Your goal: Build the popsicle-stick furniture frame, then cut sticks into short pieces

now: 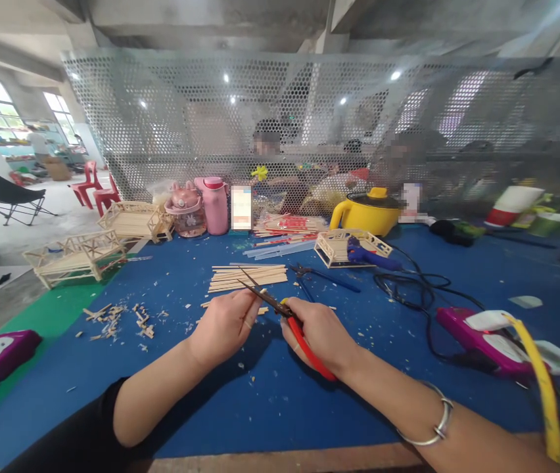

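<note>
My right hand point(320, 332) is closed round the red handles of a pair of scissors point(280, 310), whose dark blades point up and left. My left hand point(225, 323) pinches a small wooden stick piece point(262, 292) right at the blades. Both hands hover over the blue table mat point(240, 401). Just beyond them lies a row of loose wooden sticks point(248, 276), with dark pliers point(309, 273) to its right.
Wood offcuts point(112, 318) litter the mat at left. Stick-built benches point(73, 256) stand at far left, a stick tray with a blue glue gun point(359, 249) and yellow pot point(366, 211) behind. Black cables point(422, 292) and purple power strips point(477, 335) lie right. People sit behind a mesh screen point(309, 118).
</note>
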`<control>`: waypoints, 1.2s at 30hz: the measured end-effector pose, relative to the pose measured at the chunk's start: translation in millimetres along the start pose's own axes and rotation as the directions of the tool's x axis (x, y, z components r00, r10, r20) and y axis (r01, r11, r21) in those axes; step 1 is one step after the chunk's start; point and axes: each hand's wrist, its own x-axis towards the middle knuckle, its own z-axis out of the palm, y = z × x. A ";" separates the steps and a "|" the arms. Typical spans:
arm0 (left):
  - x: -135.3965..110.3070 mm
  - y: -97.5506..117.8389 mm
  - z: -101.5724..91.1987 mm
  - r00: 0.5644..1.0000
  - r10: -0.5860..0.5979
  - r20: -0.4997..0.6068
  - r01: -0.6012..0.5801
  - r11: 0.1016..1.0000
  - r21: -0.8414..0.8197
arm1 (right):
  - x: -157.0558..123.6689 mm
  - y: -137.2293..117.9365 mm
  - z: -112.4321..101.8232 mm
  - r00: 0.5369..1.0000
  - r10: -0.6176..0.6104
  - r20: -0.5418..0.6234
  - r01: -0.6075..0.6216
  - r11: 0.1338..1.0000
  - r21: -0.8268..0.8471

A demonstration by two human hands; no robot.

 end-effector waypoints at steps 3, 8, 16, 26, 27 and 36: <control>0.5 -1.2 0.4 0.998 -0.066 0.004 0.066 0.998 -0.023 | 1.0 1.0 0.8 1.000 0.015 0.016 -0.014 0.999 -0.046; -0.1 -0.2 2.4 0.994 -0.110 0.014 0.111 0.990 -0.092 | 1.0 2.9 -4.5 0.998 0.040 0.048 -0.037 0.997 -0.063; 2.3 2.5 6.6 0.994 -0.106 0.030 0.107 0.993 -0.051 | 1.8 -3.4 -9.3 0.997 0.067 0.044 -0.067 0.998 0.000; 1.2 0.5 5.7 0.998 -0.051 0.036 0.050 0.998 0.032 | -0.3 -0.8 -2.9 0.998 0.051 0.028 -0.048 0.995 -0.087; 1.0 -0.2 5.2 0.997 -0.063 0.040 0.061 0.998 0.027 | -0.1 0.2 -2.8 0.998 0.056 0.042 -0.052 0.993 -0.105; 0.9 1.0 5.6 0.990 -0.135 0.045 0.140 0.981 -0.138 | 2.9 2.6 -11.5 0.992 0.047 0.118 -0.042 0.998 -0.043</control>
